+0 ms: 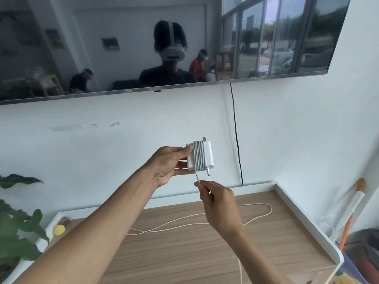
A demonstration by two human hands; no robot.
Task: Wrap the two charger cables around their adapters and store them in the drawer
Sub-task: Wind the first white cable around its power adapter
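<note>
L hand (170, 162) grips white power adapter (209, 153) by its left end, held up in air above wood-top cabinet (184, 253). Grey-white cable (198, 155) sits coiled tight round adapter's middle. R hand (219, 201) pinches cable tail just below adapter. Print on adapter too small to read. Loose cream cable (256, 217) lies on cabinet top. Wall TV (102, 48) w/ black cord (236, 140) hangs above, plant (16, 232) at left.
</note>
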